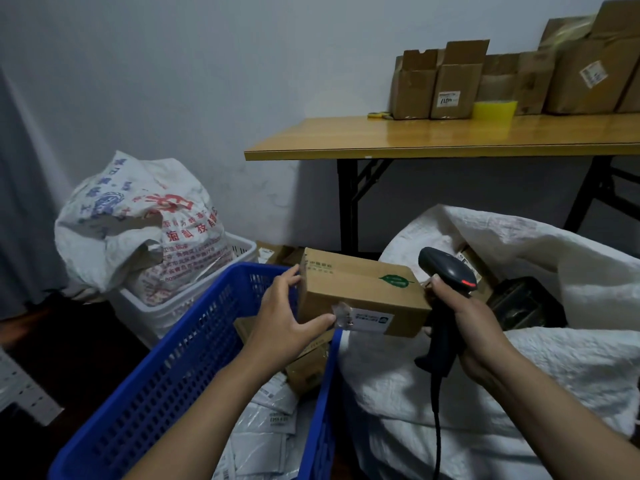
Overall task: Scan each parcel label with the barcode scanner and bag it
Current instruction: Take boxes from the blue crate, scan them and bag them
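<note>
A brown cardboard parcel (360, 289) with a green leaf mark on top and a white label on its near side is held in the air over the blue basket (166, 375). My left hand (284, 317) grips its left end, thumb under the label edge. My right hand (467, 323) holds the black barcode scanner (446, 271) by its handle just right of the parcel, with a red light on its head. The scanner's cord hangs down. A big white woven bag (502, 375) lies open at the right.
The blue basket holds more cardboard parcels (308, 368) and grey mailers (263, 431). A white basket (180, 306) with a stuffed printed sack (138, 220) stands at the left. A wooden folding table (433, 136) carries several boxes behind.
</note>
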